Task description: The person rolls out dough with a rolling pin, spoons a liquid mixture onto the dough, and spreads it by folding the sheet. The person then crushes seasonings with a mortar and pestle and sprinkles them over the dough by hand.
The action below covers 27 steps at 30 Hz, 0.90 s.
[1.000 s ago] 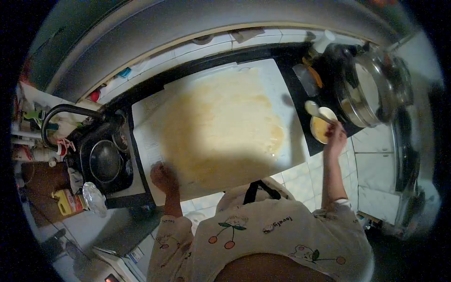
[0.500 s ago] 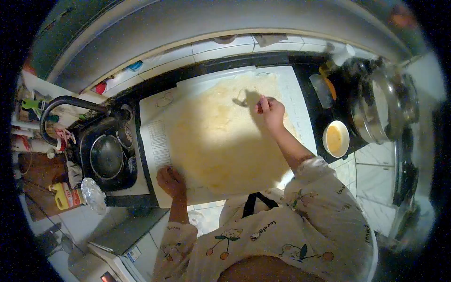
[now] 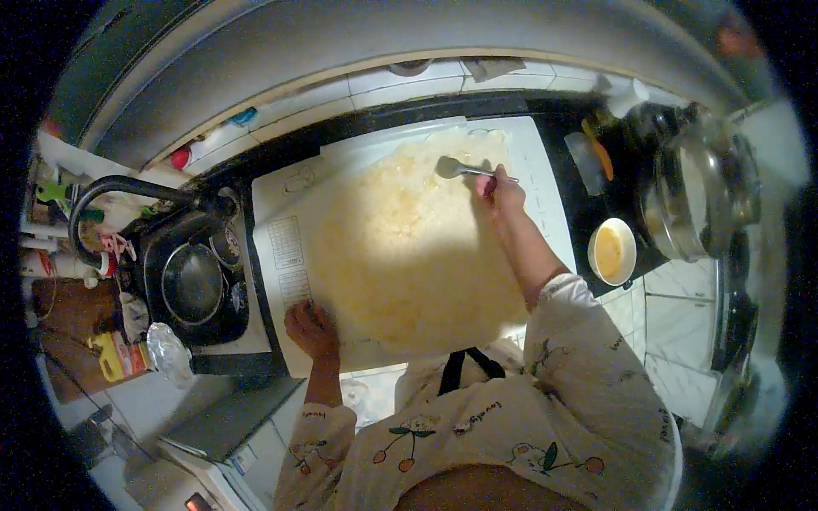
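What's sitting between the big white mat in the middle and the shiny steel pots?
The head view shows a black countertop there, holding a white bowl of yellow liquid and, nearer the tiled wall, a translucent item with an orange edge.

Cream top (image 3: 503, 409), loose sleeves (image 3: 567, 319), red cherry prints, black "lovely" lettering

My right hand (image 3: 501, 192) holds a silvery metal spoon (image 3: 460, 168) at one o'clock over the thin, pale-yellow dough sheet (image 3: 409, 247).
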Each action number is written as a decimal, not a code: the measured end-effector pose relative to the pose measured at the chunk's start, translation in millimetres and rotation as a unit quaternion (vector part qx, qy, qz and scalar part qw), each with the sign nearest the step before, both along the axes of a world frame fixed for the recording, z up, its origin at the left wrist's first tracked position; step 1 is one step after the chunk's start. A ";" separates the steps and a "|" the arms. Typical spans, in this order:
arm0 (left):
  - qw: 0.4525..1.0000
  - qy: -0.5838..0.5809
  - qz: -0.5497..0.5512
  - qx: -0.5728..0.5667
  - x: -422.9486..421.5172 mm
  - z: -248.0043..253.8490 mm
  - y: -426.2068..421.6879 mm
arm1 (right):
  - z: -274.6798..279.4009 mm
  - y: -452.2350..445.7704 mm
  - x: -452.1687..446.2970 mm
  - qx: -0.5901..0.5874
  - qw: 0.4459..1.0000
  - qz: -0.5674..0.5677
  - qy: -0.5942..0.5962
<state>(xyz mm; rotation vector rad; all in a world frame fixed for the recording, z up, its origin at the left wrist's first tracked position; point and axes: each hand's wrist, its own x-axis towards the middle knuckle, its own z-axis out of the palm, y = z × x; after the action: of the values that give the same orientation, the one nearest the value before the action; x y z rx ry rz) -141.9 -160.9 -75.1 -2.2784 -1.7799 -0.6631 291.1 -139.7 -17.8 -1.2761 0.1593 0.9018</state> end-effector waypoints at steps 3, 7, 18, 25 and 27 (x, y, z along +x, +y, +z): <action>1.000 -0.004 -0.003 -0.007 2.3 2.2 3.0 | 3.1 1.5 15.2 -0.024 0.998 0.025 -0.059; 0.999 0.029 0.001 -0.023 0.3 0.0 1.8 | -4.1 -2.6 21.2 -0.020 0.999 0.027 -0.023; 0.999 0.011 -0.006 0.035 -1.7 -6.8 1.6 | 2.5 -8.5 26.7 -0.045 0.998 0.012 -0.039; 0.998 0.030 -0.014 0.045 -1.6 -8.8 2.0 | 3.9 -10.0 28.9 -0.022 0.994 0.045 -0.102; 0.998 0.037 -0.013 0.046 -5.1 -11.8 0.4 | -2.3 -7.3 25.2 -0.019 0.989 0.077 -0.129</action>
<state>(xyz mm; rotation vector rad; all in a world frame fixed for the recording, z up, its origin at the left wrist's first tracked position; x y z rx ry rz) -147.0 -160.5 -86.9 -2.2385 -1.6539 -0.6416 316.3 -147.0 -20.1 -1.4418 -0.1281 0.8588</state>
